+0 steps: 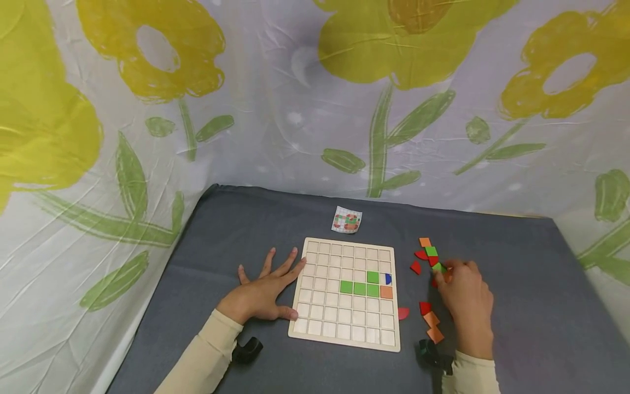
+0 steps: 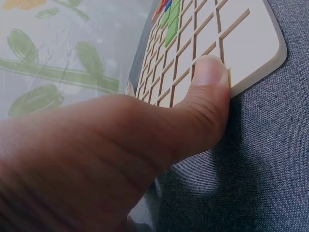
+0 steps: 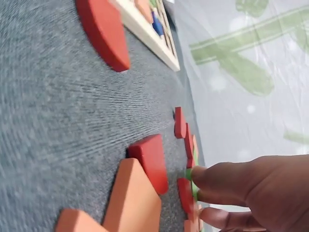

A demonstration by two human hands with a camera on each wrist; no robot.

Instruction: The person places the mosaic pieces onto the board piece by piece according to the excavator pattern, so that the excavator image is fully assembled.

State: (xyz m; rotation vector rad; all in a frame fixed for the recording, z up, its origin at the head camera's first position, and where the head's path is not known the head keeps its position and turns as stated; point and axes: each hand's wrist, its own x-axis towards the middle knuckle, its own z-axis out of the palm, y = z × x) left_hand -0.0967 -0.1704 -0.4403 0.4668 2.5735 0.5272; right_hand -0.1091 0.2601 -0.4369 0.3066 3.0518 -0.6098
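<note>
A square wooden grid board (image 1: 344, 342) lies on the dark table cover. My left hand (image 1: 263, 295) spreads its fingers at the board's left side, with the thumb (image 2: 210, 79) on the near corner area. Green square tiles (image 1: 360, 289), an orange square tile (image 1: 386, 292) and a blue half-round piece (image 1: 388, 279) sit in the grid's right half. My right hand (image 1: 465, 290) reaches down over loose pieces to the right, fingertips right at a green piece (image 1: 437, 267). I cannot tell whether it grips that piece. The right hand partly covers orange and red pieces there.
A small printed card (image 1: 346, 220) with a coloured pattern lies behind the board. A red rounded piece (image 1: 403, 313) is at the board's right edge. Nearer me lie a red piece (image 1: 425, 308) and orange tiles (image 1: 434, 334). A flower-print cloth (image 1: 275, 109) hangs behind the table.
</note>
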